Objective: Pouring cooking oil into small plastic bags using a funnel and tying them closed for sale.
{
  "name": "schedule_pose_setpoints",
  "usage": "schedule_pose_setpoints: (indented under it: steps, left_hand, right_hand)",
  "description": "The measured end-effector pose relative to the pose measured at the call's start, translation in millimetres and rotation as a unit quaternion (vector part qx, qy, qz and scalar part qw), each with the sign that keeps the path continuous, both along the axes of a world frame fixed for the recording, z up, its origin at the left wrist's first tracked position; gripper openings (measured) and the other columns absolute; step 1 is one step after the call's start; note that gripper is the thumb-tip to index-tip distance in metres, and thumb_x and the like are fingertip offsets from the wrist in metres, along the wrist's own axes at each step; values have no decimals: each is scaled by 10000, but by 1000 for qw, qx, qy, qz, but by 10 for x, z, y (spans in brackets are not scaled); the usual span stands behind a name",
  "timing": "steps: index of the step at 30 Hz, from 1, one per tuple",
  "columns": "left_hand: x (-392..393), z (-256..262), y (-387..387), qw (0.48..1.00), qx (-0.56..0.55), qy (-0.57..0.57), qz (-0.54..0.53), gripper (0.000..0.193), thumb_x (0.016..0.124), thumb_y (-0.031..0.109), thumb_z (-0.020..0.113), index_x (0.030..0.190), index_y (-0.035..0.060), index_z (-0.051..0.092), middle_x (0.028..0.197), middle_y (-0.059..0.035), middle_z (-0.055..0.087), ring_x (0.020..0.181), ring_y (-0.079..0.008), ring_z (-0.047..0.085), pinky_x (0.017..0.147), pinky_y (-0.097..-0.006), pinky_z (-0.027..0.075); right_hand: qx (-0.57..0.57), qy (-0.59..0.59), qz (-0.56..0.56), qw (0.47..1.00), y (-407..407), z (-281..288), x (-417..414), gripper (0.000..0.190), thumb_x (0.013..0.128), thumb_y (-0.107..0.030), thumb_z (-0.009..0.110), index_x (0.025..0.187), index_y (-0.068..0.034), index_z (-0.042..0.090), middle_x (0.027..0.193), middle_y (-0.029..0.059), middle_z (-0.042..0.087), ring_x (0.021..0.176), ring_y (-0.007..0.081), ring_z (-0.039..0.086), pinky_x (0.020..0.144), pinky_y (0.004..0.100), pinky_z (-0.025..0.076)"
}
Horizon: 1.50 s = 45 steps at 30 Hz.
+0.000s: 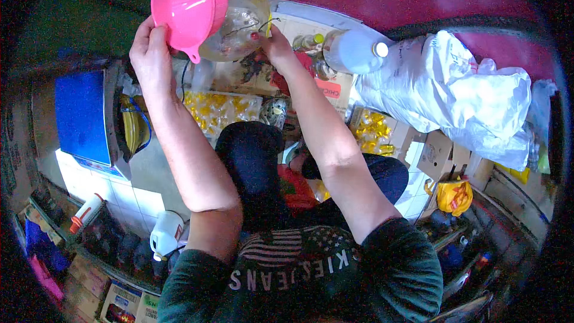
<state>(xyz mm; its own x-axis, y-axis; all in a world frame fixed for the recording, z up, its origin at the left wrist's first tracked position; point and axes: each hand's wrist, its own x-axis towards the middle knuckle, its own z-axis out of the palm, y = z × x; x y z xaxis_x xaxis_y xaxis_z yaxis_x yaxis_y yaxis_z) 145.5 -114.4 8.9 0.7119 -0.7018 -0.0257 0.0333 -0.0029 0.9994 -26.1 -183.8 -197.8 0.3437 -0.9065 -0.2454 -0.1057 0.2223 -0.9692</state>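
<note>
A pink plastic funnel (186, 6) is raised at the top of the view, its wide mouth turned towards me. My left hand (152, 49) grips its lower left rim, thumb in front. Behind the funnel and to its right is a round, see-through, yellowish container (240, 22), partly hidden by it. My right hand (274, 47) holds that container at its right edge, near a thin dark wire or cord (271, 21). Whether the funnel's spout touches the container cannot be made out. Below my hands lies a clear tray (224, 110) of small yellow pieces.
A large bottle with a white cap (354, 51) and a small bottle with a yellow-green cap (309, 41) stand right of my right hand. White plastic bags (453, 85) fill the right side. More yellow pieces (372, 130) lie below. A white jug (166, 235) is at lower left.
</note>
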Motion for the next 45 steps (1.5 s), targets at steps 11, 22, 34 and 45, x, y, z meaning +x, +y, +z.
schedule_pose_setpoints:
  steps: [11,22,34,45]
  left_hand:
    - [-9,14,27,1000,-10,-2,-6,193,794,71,482,946,-25,553,702,-23,546,535,-57,445,459,-177,343]
    - [-203,23,-73,998,-20,-16,-58,203,808,87,489,967,-19,557,760,-26,569,599,-52,472,504,-182,369]
    - [-1064,-635,471,967,131,5,-218,276,800,21,444,1066,-5,510,724,-35,557,629,-68,504,562,-220,428]
    - [-1078,-2114,651,904,212,-183,-323,307,810,67,467,1116,45,450,907,-214,575,864,-336,573,704,-389,449]
  right_hand:
    - [-240,335,-123,903,-24,584,-1036,363,699,-130,586,1053,-74,535,979,188,491,861,332,526,752,395,441]
    - [-209,498,49,840,-231,202,-1142,272,731,-98,516,1000,-58,497,960,212,515,887,382,528,755,434,448]
    - [-223,470,36,853,-226,206,-1516,255,689,-114,590,911,-16,508,908,221,551,862,361,540,731,430,450]
    - [-226,486,75,841,-345,393,-1553,279,688,-148,615,924,-24,530,905,183,547,830,341,546,726,391,453]
